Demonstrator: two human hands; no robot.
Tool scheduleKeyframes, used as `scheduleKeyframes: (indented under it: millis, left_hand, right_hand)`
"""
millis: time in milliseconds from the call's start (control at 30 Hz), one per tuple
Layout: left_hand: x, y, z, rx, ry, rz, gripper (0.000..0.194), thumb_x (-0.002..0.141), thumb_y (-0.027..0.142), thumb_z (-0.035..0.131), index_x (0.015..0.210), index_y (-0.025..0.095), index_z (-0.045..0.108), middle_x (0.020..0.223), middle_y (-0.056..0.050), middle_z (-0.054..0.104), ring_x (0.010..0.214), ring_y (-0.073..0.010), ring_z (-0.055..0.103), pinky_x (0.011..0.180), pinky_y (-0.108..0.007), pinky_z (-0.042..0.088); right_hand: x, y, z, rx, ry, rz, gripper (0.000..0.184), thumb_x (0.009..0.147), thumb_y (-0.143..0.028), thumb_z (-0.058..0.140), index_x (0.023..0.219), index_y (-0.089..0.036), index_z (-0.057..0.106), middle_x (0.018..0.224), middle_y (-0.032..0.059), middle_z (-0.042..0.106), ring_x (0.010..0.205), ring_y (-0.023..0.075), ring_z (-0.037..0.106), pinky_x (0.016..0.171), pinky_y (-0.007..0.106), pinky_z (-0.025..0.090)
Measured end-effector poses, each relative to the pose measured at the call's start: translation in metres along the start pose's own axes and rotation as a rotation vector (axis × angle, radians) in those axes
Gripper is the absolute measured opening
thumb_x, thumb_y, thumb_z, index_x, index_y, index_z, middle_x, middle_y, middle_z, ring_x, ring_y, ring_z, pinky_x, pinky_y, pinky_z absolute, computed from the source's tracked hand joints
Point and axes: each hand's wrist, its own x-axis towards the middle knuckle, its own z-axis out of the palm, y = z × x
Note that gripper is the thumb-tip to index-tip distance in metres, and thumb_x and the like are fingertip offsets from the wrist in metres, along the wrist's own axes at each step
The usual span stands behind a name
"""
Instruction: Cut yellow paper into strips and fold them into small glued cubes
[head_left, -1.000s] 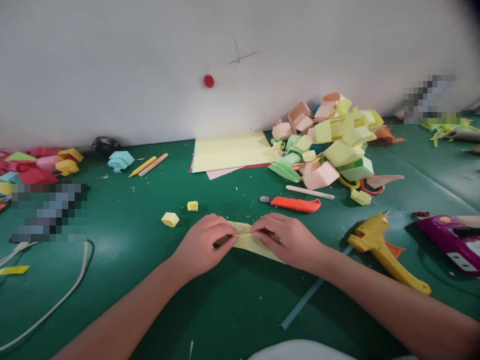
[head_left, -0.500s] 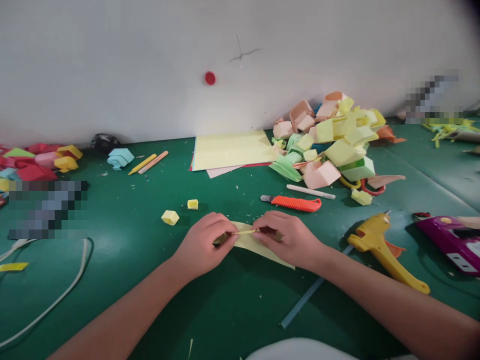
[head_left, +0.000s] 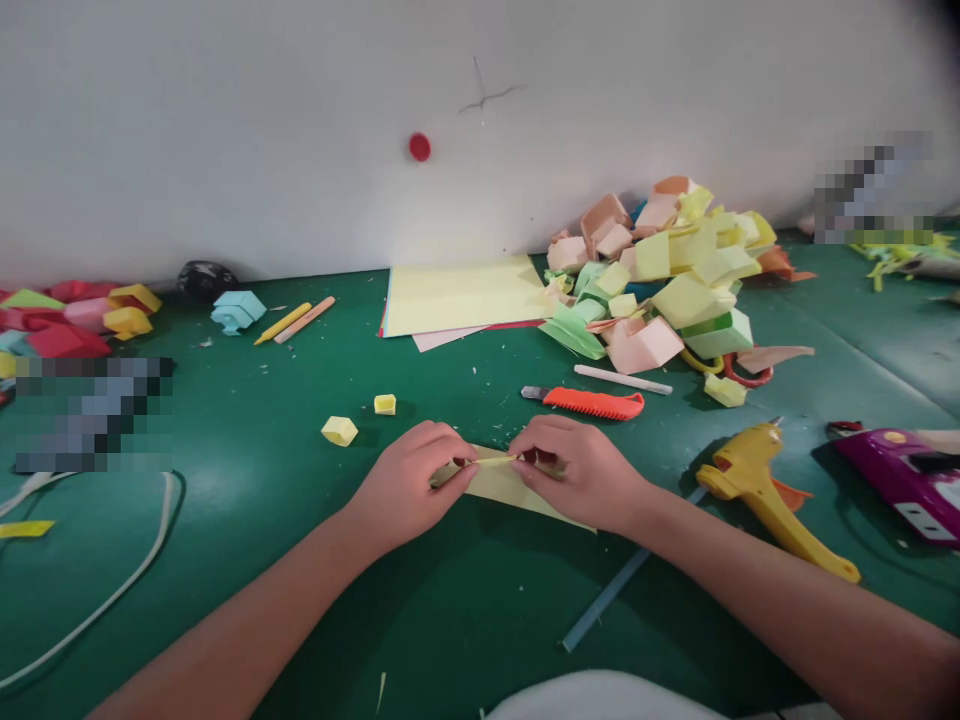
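Note:
Between my hands is a pale yellow sheet of paper (head_left: 517, 490), its far edge pinched up into a narrow fold. My left hand (head_left: 420, 480) grips the left end of that fold between thumb and fingers. Opposite it, my right hand (head_left: 577, 470) pinches the right end; the fingertips of the two hands are a short gap apart. Two small folded yellow paper pieces (head_left: 340, 431) lie just beyond my left hand. A red-orange utility knife (head_left: 592, 403) and a white stick (head_left: 622, 380) rest beyond my right hand.
A yellow glue gun (head_left: 772, 490) with a blue stick (head_left: 604, 605) lies by my right forearm, near a purple power strip (head_left: 900, 480). Folded paper shapes (head_left: 675, 270) are heaped at back right, beside stacked paper sheets (head_left: 465, 297). A white cable (head_left: 161, 530) curves at left.
Both hands stay pinched on the paper, with the right fingertips slightly farther from the left. The whole view has shifted a little.

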Motion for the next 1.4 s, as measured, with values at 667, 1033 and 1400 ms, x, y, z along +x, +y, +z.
scheduleKeyframes:
  millis: [667, 1033, 1400]
  left_hand:
    - [0.000, -0.006, 0.006, 0.046, -0.140, -0.046, 0.016, 0.095, 0.014, 0.055, 0.105, 0.019, 0.067, 0.104, -0.006, 0.065, 0.095, -0.0197, 0.059, 0.082, -0.033, 0.050]
    - [0.000, -0.005, 0.005, 0.036, -0.161, -0.053, 0.017, 0.097, 0.015, 0.053, 0.105, 0.019, 0.067, 0.105, -0.006, 0.065, 0.096, -0.0201, 0.058, 0.082, -0.035, 0.051]
    - [-0.001, -0.006, 0.005, 0.039, -0.169, -0.048, 0.019, 0.097, 0.015, 0.052, 0.106, 0.019, 0.068, 0.104, -0.006, 0.064, 0.095, -0.0202, 0.058, 0.082, -0.035, 0.050]
  right_hand:
    - [-0.001, -0.013, -0.059, -0.214, -0.380, 0.288, 0.015, 0.089, -0.021, 0.053, 0.074, -0.022, 0.053, 0.067, -0.0043, 0.056, 0.059, 0.0122, 0.049, 0.051, 0.024, 0.035]
    - [0.002, -0.009, -0.062, -0.214, -0.427, 0.451, 0.020, 0.094, -0.037, 0.054, 0.080, -0.024, 0.061, 0.072, -0.0032, 0.064, 0.062, 0.0139, 0.055, 0.054, 0.025, 0.039]
    - [0.002, 0.011, -0.036, -0.101, -0.194, 0.197, 0.010, 0.092, -0.030, 0.064, 0.093, -0.026, 0.074, 0.085, -0.0002, 0.072, 0.072, 0.0155, 0.065, 0.062, 0.029, 0.049]
